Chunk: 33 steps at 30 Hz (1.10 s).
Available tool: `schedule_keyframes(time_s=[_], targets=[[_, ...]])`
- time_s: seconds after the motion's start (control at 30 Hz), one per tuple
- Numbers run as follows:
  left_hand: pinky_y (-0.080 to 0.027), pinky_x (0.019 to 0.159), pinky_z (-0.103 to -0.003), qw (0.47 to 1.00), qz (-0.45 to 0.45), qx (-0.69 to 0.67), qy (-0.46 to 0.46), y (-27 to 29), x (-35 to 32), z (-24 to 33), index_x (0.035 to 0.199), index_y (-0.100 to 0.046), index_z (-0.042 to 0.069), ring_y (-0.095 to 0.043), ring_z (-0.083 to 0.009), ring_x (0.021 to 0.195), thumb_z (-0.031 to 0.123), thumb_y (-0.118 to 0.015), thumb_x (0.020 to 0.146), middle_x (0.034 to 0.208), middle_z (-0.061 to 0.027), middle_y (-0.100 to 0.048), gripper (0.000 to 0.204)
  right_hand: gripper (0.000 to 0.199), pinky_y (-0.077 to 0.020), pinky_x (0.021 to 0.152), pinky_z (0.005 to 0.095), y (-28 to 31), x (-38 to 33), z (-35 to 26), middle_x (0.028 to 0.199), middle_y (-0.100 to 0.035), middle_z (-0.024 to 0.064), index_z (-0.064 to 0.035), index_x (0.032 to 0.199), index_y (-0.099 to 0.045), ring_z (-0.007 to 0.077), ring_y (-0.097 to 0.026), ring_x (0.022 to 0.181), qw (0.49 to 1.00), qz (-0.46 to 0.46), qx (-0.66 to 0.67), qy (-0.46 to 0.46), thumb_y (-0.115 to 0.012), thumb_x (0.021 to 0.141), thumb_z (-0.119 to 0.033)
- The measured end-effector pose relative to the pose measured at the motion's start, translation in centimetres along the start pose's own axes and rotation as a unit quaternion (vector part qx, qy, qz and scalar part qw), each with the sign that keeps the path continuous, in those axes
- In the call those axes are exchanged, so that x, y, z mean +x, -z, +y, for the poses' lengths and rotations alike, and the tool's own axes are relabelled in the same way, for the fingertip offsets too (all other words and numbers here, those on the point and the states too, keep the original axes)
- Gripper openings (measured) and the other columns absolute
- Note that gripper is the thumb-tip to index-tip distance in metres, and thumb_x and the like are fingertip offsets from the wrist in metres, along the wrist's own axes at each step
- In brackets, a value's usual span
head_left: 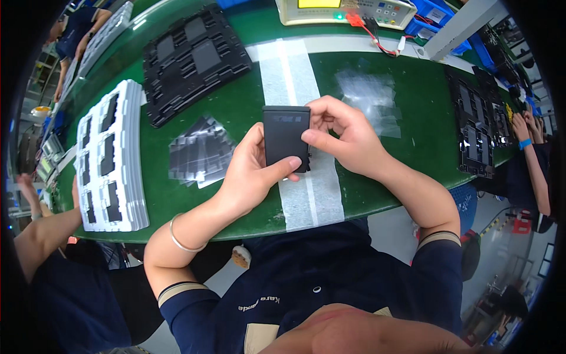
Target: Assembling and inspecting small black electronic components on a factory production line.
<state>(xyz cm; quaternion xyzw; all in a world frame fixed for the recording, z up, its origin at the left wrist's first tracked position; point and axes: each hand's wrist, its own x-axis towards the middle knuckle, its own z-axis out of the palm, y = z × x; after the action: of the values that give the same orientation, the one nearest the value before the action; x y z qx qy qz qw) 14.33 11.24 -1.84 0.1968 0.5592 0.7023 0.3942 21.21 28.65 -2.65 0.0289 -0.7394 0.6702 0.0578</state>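
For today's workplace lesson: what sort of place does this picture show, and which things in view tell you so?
Probably an electronics assembly line. Both hands hold a flat black part over a green workbench; stacked white trays and black trays hold similar parts, and a test instrument with clip leads stands behind.

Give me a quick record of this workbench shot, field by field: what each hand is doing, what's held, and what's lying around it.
held item: flat black rectangular part, upright above the table
left hand: left hand grips its left edge, thumb across the lower front
right hand: right hand pinches its right edge
surface: green table with a pale strip down the middle
left of hands: loose pile of dark film sheets; stack of white trays
behind: black trays; test instrument
right: clear plastic bags
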Motion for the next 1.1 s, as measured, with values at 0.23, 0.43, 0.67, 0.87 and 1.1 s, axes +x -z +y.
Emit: schedule_keyframes(time_s=[0.23,0.43,0.67,0.87,1.1], targets=[[-0.053,0.06,-0.026,0.986,-0.147,0.012,0.077,1.4,-0.8,-0.5,0.107,-0.051,-0.003,-0.06,-0.0148,0.077,0.014,-0.044,0.093,0.095,-0.0096,-0.059,0.024,0.023,-0.0423,0.067,0.0219,0.3,-0.4,-0.5,0.085,-0.054,0.0022,0.0005,0.1,-0.056,0.0082,-0.051,0.074,0.997,-0.049,-0.043,0.038,-0.063,0.078,-0.001],[-0.051,0.057,-0.025,0.976,-0.189,-0.018,0.103,1.3,-1.2,-0.4,0.101,-0.054,-0.003,-0.062,-0.015,0.07,0.018,-0.041,0.094,0.093,-0.0113,-0.062,0.026,0.019,-0.0425,0.067,0.0228,0.3,-0.5,-0.8,0.086,-0.055,0.0047,-0.0012,0.096,-0.059,0.0107,-0.053,0.079,0.993,-0.008,0.119,-0.019,-0.064,0.078,-0.003],[-0.05,0.051,-0.023,0.961,-0.242,-0.016,0.132,1.4,-1.5,0.0,0.089,-0.058,-0.003,-0.061,-0.0131,0.059,0.017,-0.043,0.094,0.083,-0.0091,-0.063,0.026,0.013,-0.0425,0.067,0.0243,0.9,-0.5,-0.2,0.083,-0.056,0.0058,-0.0019,0.08,-0.06,0.0136,-0.053,0.076,0.982,-0.062,0.174,-0.024,-0.067,0.077,-0.011],[-0.049,0.05,-0.024,0.948,-0.296,-0.028,0.116,1.5,-1.4,0.3,0.089,-0.058,-0.003,-0.061,-0.0128,0.058,0.017,-0.043,0.094,0.082,-0.0089,-0.064,0.025,0.042,-0.0451,0.081,0.0323,0.6,0.0,-0.1,0.099,-0.058,0.0141,0.0012,0.098,-0.06,0.0229,-0.056,0.093,0.947,-0.131,0.287,-0.067,-0.074,0.068,-0.026],[-0.049,0.051,-0.024,0.924,-0.352,-0.041,0.146,1.4,-1.6,0.0,0.09,-0.058,-0.002,-0.06,-0.0126,0.058,0.017,-0.044,0.094,0.086,-0.0089,-0.064,0.024,0.078,-0.0373,0.098,0.0424,0.6,-0.1,0.2,0.118,-0.052,0.0204,0.005,0.123,-0.045,0.03,-0.047,0.115,0.921,-0.236,0.3,-0.08,-0.075,0.063,-0.034]])
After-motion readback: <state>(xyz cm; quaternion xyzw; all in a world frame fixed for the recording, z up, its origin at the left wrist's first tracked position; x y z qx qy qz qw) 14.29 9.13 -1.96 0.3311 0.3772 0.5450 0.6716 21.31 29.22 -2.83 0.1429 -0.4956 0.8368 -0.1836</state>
